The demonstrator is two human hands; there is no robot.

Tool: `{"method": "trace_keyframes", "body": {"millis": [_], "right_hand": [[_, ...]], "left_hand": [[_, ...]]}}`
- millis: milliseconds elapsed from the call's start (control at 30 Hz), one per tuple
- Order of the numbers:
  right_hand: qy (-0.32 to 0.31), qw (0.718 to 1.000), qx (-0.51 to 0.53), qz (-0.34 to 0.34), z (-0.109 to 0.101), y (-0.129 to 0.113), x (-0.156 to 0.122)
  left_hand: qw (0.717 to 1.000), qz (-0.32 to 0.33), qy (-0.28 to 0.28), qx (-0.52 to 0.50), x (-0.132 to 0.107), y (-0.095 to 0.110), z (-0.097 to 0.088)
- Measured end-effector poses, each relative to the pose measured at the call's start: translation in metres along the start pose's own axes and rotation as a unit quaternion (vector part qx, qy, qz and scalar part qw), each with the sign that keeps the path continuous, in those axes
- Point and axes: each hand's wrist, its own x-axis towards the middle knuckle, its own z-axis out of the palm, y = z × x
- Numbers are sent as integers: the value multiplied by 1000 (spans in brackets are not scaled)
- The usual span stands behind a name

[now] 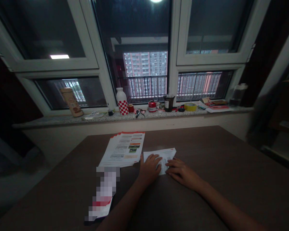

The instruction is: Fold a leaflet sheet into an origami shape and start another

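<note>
Centrally, the left hand (149, 169) lies open and palm-down on a folded white paper sheet (161, 157), its fingers spread over the sheet's left part and pinching nothing. The right hand (183, 173) is also open and nearly flat, its fingertips (170, 163) touching the sheet's right part without gripping it. The sheet's long axis runs roughly across the view, slightly askew, and the left hand is the nearer, covering more of the paper. Just left of the sheet, a stack of printed leaflets (122, 150) with red top edges rests on the dark brown table (231, 160). Closer to the onlooker, a further paper (102, 205), pixelated and unreadable, lies beside the left forearm (120, 205). Beyond the table, a stone windowsill (69, 120) carries a red-checked white bottle (122, 102), a red can (152, 106), a dark cup (169, 103) and a roll of yellow tape (190, 106), beneath windows that look out past a balcony railing (146, 88).
</note>
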Motion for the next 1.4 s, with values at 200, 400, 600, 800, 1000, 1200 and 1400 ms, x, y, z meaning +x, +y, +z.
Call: {"method": "trace_keyframes", "body": {"millis": [200, 400, 600, 800, 1000, 1200, 1400], "right_hand": [[17, 1000, -20, -8, 1, -4, 3], [21, 999, -20, -14, 0, -8, 2], [12, 999, -28, -31, 3, -2, -2], [-5, 999, -28, -28, 3, 0, -6], [-8, 998, 56, 23, 0, 0, -2], [4, 991, 115, 70, 4, 5, 1], [22, 991, 117, 69, 4, 5, 2]], "left_hand": [[1000, 4, 11, 1, 0, 0, 1], [1000, 3, 8, 3, 0, -1, 2], [1000, 2, 12, 5, 0, 1, 1], [1000, -7, 7, -12, 1, 1, -1], [999, -25, 1, -22, 7, 2, -4], [999, -33, 1, -16, 10, 6, -4], [998, -41, -34, -26, 7, 5, -7]]}}
